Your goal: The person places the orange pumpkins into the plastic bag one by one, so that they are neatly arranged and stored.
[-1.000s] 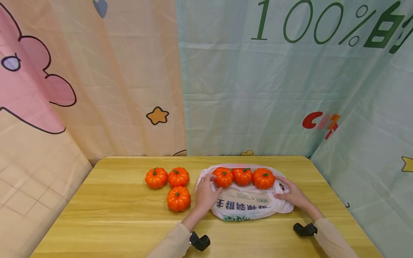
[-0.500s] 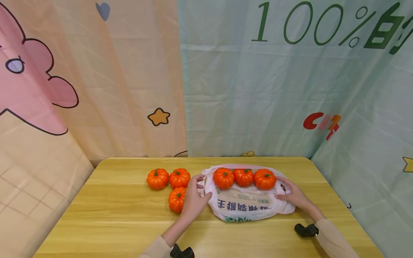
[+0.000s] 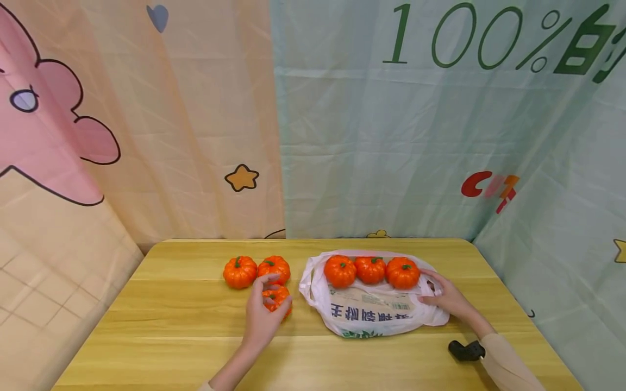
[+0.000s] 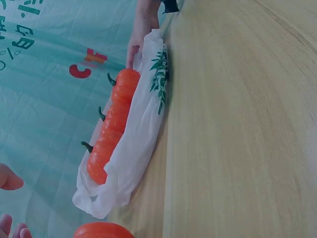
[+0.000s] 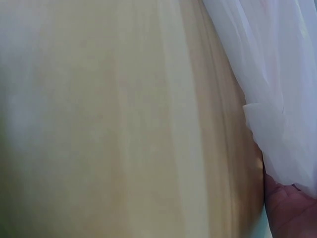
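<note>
My left hand (image 3: 264,312) is over the nearest orange toy pumpkin (image 3: 280,294) left of the bag, its fingers spread and bent, partly hiding it. In the left wrist view, fingertips (image 4: 10,178) show apart from a pumpkin (image 4: 103,231) at the bottom edge. A white plastic bag (image 3: 364,327) with printed characters lies with its mouth wide, three toy pumpkins (image 3: 340,271) in a row in it. On its right side my right hand (image 3: 449,297) holds the bag's edge between fingers and thumb; in the right wrist view the plastic (image 5: 277,99) covers its fingers.
Two more toy pumpkins, one on the left (image 3: 240,272) and one beside it (image 3: 274,268), stand behind the nearest one. The wooden table (image 3: 171,326) ends at a printed curtain (image 3: 332,136) at the back.
My left hand has let go of the bag's left side and moved left to the nearest loose pumpkin. The right hand stays at the bag's right edge.
</note>
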Available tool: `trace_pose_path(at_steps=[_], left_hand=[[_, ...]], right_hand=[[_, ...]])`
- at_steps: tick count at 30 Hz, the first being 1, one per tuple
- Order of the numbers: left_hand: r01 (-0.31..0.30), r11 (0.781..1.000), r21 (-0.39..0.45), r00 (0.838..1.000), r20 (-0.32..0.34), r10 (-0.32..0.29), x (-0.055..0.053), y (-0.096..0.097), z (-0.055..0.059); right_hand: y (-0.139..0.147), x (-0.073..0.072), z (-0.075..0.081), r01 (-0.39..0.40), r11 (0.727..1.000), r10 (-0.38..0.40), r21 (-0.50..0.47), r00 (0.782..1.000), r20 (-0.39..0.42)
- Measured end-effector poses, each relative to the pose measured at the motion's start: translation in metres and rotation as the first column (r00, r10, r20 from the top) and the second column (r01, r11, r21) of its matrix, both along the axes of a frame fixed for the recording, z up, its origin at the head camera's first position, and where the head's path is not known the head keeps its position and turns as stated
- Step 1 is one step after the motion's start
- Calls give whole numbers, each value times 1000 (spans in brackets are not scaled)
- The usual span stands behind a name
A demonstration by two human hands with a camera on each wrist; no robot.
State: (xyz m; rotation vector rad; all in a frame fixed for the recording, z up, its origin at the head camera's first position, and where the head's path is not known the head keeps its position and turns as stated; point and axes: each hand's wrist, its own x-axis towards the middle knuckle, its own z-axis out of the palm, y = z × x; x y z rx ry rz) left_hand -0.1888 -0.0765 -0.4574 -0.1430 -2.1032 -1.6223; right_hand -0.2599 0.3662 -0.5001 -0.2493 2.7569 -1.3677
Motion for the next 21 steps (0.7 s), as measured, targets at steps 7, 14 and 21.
trace_pose_path(at_steps=[7, 14, 21], left_hand=[[-69, 997, -47, 997, -18, 69, 2, -14, -11], [-88, 992, -94, 993, 76, 95, -2, -26, -24], [-35, 989, -145, 955, 286, 76, -4, -31, -31]], right_hand=[[0, 1, -1, 0, 1000, 0, -1, 1000, -8], [-2, 3, 1, -2, 1000, 2, 7, 1000, -2], [0, -1, -1, -2, 1000, 2, -4, 1000, 1]])
